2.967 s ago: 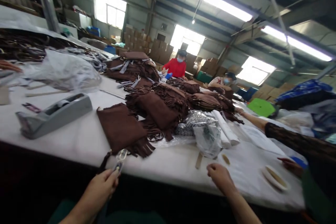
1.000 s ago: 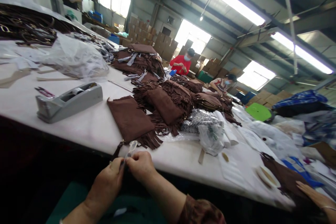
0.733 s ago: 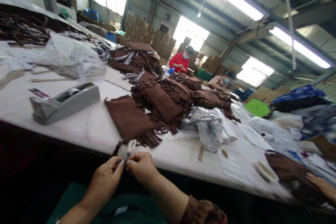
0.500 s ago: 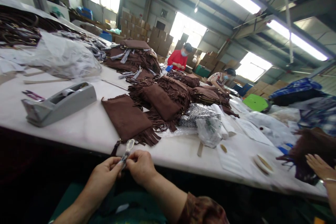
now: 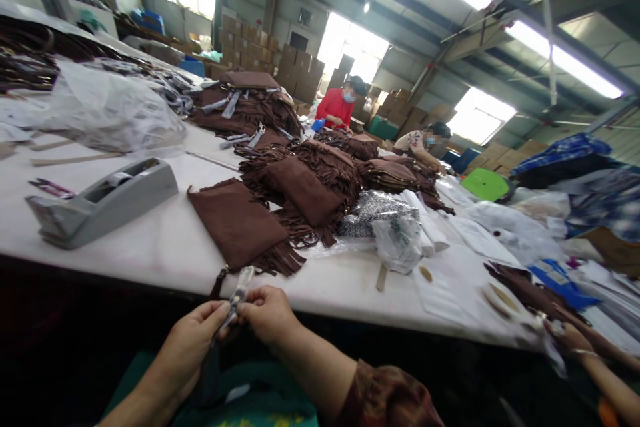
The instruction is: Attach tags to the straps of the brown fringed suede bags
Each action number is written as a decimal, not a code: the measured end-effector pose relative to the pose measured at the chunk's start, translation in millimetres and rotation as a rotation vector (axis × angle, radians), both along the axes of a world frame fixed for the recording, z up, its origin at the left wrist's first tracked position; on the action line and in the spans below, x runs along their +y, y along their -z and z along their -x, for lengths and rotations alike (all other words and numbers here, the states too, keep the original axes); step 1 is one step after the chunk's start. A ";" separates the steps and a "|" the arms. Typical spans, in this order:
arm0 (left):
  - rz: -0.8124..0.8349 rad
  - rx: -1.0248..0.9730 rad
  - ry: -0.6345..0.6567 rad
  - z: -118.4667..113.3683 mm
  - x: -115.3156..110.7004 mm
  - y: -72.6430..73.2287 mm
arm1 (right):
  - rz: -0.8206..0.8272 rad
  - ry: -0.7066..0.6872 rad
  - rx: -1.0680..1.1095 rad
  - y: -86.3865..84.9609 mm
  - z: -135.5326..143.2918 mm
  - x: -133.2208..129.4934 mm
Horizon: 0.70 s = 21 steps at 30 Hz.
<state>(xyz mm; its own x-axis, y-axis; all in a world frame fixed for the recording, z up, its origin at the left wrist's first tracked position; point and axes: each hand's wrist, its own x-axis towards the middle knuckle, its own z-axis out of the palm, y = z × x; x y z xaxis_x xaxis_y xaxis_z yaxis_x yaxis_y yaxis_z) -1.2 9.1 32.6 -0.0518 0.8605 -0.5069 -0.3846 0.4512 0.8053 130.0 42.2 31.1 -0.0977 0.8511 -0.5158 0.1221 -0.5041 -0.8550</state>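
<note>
Both my hands meet at the table's front edge, fingers closed on a plastic-wrapped strap end (image 5: 242, 283) with something shiny inside. My left hand (image 5: 197, 330) pinches its lower part between thumb and fingers. From the other side my right hand (image 5: 270, 313) grips it, the fingertips almost touching the left ones. Just beyond lies a flat brown fringed pouch (image 5: 237, 223) with a dark tassel (image 5: 219, 282) hanging at its near corner. My fingers hide part of the strap end.
A grey tape dispenser (image 5: 107, 203) stands at left, near a crumpled plastic bag (image 5: 110, 107). Piled brown fringed bags (image 5: 310, 187) fill the middle. At right, a co-worker's hands (image 5: 575, 340) work beside a tape roll (image 5: 501, 300). Two people are across the table.
My hands keep hold of the strap end, with only a slight shift of the fingers. At right, the co-worker's brown fringed item has been lowered and their hands are now nearer the table edge.
</note>
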 end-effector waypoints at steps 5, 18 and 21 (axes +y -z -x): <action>0.025 -0.098 -0.005 -0.1 -1.2 1.2 | 0.084 -0.017 0.096 -13.2 -3.6 -4.0; 0.272 -0.197 0.002 1.3 -2.1 -19.2 | -0.267 0.033 0.160 12.1 -4.5 -4.6; 0.264 -0.244 -0.030 -0.5 -1.3 -18.7 | -0.273 0.025 0.209 13.4 -5.7 -6.4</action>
<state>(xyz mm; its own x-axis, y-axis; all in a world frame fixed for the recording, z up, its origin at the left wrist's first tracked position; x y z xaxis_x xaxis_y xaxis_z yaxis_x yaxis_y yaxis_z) -0.6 7.8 51.3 0.0751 0.6979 -0.7123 -0.5671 0.6174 0.5452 135.7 35.8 17.8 -0.1543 0.9586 -0.2395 -0.0792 -0.2536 -0.9641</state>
